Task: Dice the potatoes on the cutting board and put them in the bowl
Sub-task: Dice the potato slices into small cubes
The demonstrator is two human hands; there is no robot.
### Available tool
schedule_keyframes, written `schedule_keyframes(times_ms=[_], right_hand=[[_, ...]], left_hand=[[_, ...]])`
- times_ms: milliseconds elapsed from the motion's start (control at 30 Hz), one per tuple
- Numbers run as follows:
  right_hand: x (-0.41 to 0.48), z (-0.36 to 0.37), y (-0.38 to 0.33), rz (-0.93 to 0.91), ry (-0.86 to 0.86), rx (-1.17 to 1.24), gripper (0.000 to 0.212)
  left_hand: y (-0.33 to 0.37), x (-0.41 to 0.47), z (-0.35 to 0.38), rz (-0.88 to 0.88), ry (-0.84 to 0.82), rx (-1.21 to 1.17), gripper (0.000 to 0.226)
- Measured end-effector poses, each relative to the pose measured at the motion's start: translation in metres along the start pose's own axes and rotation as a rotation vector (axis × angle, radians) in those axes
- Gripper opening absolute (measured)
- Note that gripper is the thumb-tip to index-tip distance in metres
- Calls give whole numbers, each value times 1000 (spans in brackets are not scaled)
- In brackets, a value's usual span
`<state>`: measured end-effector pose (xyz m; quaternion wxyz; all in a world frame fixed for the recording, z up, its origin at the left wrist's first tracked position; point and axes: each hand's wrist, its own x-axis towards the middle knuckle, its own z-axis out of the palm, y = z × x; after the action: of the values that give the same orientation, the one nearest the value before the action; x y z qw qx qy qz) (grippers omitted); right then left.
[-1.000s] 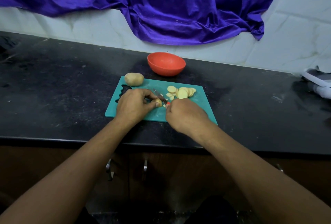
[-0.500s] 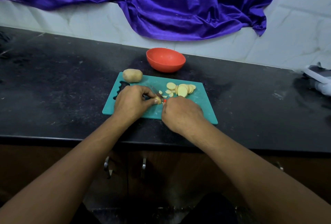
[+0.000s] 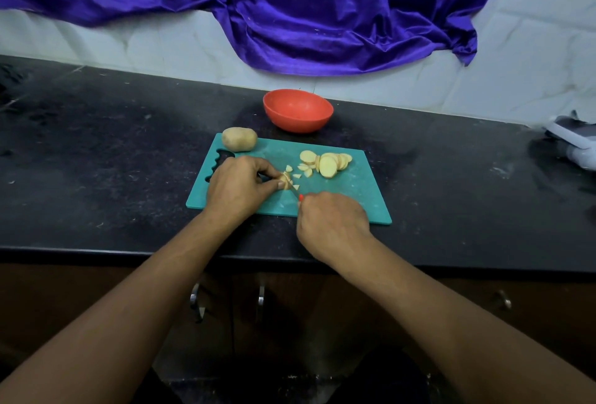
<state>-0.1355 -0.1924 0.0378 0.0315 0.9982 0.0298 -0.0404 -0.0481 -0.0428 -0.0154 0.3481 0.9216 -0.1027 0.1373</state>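
Note:
A teal cutting board (image 3: pixel 354 200) lies on the black counter. My left hand (image 3: pixel 238 187) pinches a small stack of potato slices (image 3: pixel 285 180) on the board. My right hand (image 3: pixel 332 226) grips a knife with an orange handle (image 3: pixel 300 197), whose blade runs up-left into that stack. Small cut potato pieces (image 3: pixel 301 172) lie just beyond it. A row of round potato slices (image 3: pixel 329 163) sits at the board's far middle. One whole potato (image 3: pixel 240 138) rests on the far left corner. The orange bowl (image 3: pixel 297 110) stands behind the board and looks empty.
A purple cloth (image 3: pixel 322 13) hangs over the white tiled wall behind the counter. A white and grey object (image 3: pixel 574 142) lies at the counter's right edge. Cabinet handles (image 3: pixel 225 298) show below the counter's front edge.
My right hand has drawn back toward me with the knife, so more of the board shows. A few more small cut pieces lie beside the pinched stack. The view shifted slightly.

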Motion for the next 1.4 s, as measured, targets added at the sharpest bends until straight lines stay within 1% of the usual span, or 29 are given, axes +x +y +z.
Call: schedule_keyframes(times_ms=[100, 233, 333, 400, 600, 800, 967, 1400], right_hand=[[-5, -1, 7, 20, -20, 31, 30], [2, -5, 18, 128, -76, 265, 35], [6, -11, 17, 123, -55, 303, 35], [7, -14, 13, 104, -34, 294, 34], [7, -17, 4, 103, -55, 237, 24], [4, -18, 1, 83, -68, 205, 26], [5, -18, -1, 74, -65, 151, 25], [18, -9, -12, 24, -2, 21, 27]], left_hand=[[1, -1, 0, 0, 5, -9, 17], [2, -2, -1, -9, 5, -6, 20], [3, -3, -2, -2, 1, 4, 21], [3, -3, -3, 3, 6, -3, 21], [3, -3, -2, 4, 22, -22, 22], [2, -3, -2, 3, 26, -15, 16], [0, -2, -1, 4, 16, -20, 16], [-2, 0, 1, 16, 24, -29, 15]])
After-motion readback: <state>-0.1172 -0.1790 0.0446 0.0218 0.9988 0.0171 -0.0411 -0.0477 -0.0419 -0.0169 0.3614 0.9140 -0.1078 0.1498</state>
